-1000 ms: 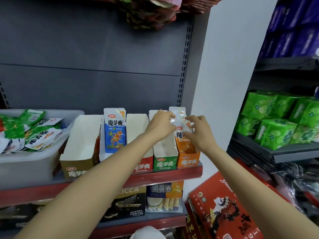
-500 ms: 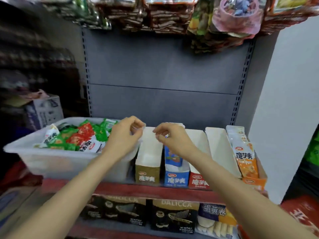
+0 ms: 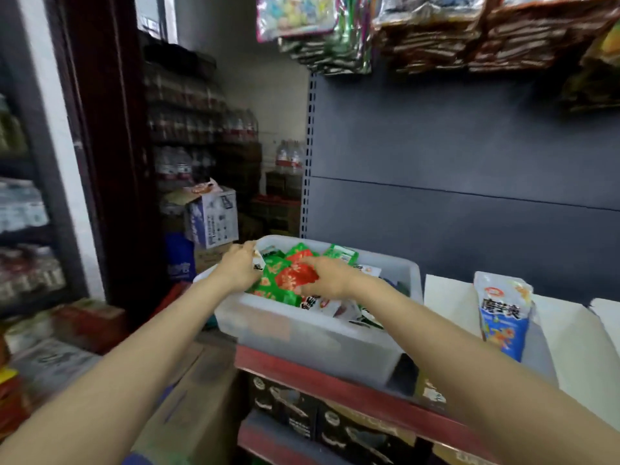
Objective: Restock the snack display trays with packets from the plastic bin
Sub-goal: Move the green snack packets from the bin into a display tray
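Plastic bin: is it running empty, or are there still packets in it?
Not empty. The plastic bin holds a heap of green, red and white packets up to its rim, with both hands in among them.

Bottles (image 3: 201,129) at back blurred.

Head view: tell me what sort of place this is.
Most likely a small grocery shop: grey metal display shelving, hanging snack bags overhead, stacked bottled drinks at the back.

The head camera is looking forward and down from close range, facing the plastic bin (image 3: 312,337) on the shelf (image 3: 335,384).
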{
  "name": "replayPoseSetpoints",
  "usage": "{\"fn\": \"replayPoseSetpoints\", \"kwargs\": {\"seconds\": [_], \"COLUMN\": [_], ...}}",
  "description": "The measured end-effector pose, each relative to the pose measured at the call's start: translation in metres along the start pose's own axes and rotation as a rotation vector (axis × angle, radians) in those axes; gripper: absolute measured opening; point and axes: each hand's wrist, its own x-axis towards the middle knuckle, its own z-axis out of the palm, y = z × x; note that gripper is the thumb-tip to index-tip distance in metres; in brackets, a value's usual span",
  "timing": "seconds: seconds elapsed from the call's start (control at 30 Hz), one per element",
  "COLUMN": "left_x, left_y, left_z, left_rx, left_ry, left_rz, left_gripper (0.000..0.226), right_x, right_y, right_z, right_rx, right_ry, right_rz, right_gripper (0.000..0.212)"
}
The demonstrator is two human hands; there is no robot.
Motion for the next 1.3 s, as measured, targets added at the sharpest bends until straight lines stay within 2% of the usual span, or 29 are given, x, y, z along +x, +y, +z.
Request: {"fn": "replayPoseSetpoints", "kwargs": {"seconds": [0.1, 0.2, 0.27, 0.37, 0.47, 0.57, 0.67, 0.73, 0.87, 0.97, 1.1, 1.2, 1.3], "left_x": [0.012, 0.016, 0.016, 0.016, 0.008, 0.000, -0.005, -0.009, -0.019, -0.021, -0.021, -0.019, -0.016], "left_y": [-0.010, -0.012, -0.013, -0.015, -0.007, 0.002, 0.000, -0.003, -0.005, -0.005, 0.001, 0.008, 0.012], "left_z": [0.000, 0.003, 0.000, -0.009, -0.019, -0.022, -0.024, -0.026, -0.028, -0.032, -0.036, -0.034, -0.023], "left_rx": [0.000, -0.024, -0.091, -0.265, -0.429, -0.467, -0.473, -0.475, -0.487, -0.491, -0.552, -0.618, -0.636], "left_ry": [-0.024, -0.012, 0.073, 0.220, 0.220, 0.199, 0.199, 0.218, 0.254, 0.296, 0.330, 0.333, 0.254], "left_rz": [-0.007, -0.002, -0.029, -0.032, 0.090, 0.158, 0.131, 0.101, 0.078, 0.068, 0.034, -0.005, -0.025], "left_gripper": [0.054, 0.042, 0.038, 0.015, 0.017, 0.014, 0.013, 0.013, 0.010, 0.008, 0.008, 0.016, 0.017], "right_x": [0.016, 0.021, 0.021, 0.023, 0.021, 0.018, 0.019, 0.019, 0.023, 0.020, 0.011, 0.003, -0.004], "right_y": [0.001, 0.004, 0.005, 0.005, 0.005, 0.000, -0.012, -0.022, -0.029, -0.028, -0.017, -0.001, 0.011], "right_z": [0.007, 0.006, 0.005, 0.004, 0.002, 0.001, 0.002, 0.004, 0.010, 0.007, -0.006, -0.013, -0.015], "right_rx": [-0.065, -0.090, -0.105, -0.118, -0.035, 0.021, 0.090, 0.063, -0.010, 0.032, 0.111, 0.134, 0.164], "right_ry": [-0.102, -0.134, -0.138, -0.133, -0.104, -0.069, -0.042, -0.079, -0.069, 0.000, 0.222, 0.350, 0.355], "right_rz": [0.060, 0.067, 0.066, 0.075, 0.073, 0.055, 0.025, 0.019, 0.056, 0.093, 0.147, 0.193, 0.248], "right_gripper": [0.066, 0.066, 0.066, 0.068, 0.069, 0.064, 0.035, 0.025, 0.036, 0.035, 0.014, 0.026, 0.028]}}
